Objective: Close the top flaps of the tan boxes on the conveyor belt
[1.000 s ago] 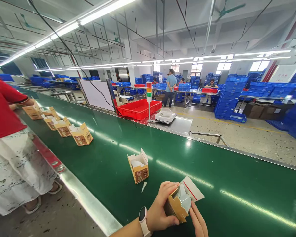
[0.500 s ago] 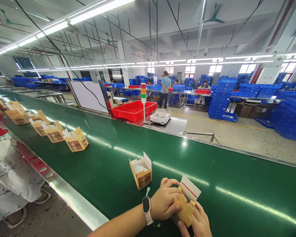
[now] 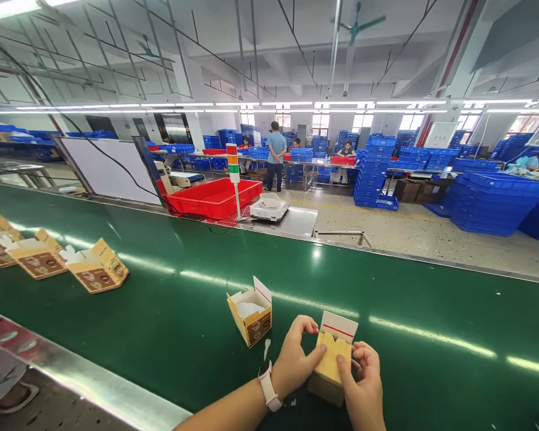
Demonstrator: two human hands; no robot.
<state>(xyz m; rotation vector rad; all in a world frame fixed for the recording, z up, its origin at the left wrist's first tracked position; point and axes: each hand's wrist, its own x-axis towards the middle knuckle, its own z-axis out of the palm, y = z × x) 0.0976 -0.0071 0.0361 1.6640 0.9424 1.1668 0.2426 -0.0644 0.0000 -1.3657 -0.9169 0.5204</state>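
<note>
Between my two hands stands a small yellow and brown carton [image 3: 333, 358], its yellow top flaps folded inward and a white lid flap with a red strip raised at the far side. My left hand [image 3: 299, 357] grips its left side, the thumb pressed on the top flap. On the right side my right hand [image 3: 363, 377] holds it, thumb also on the flap and fingers curled at the edge. An open carton [image 3: 250, 311] with something white inside sits to the left, its lid up. Close to that one lies a small white spoon-shaped piece [image 3: 266, 349].
The green conveyor belt [image 3: 170, 335] runs across the view, with several open cartons [image 3: 96, 269] at left. Beyond it are a red tray [image 3: 215, 200], a signal light [image 3: 233, 164], a white scale [image 3: 269, 207] and stacked blue crates [image 3: 374, 173]. A person [image 3: 276, 152] stands farther back.
The carton's yellow flaps, raised and overlapping before, now lie flatter under my thumbs. The carton has turned more upright, and the view has swung to the right.
</note>
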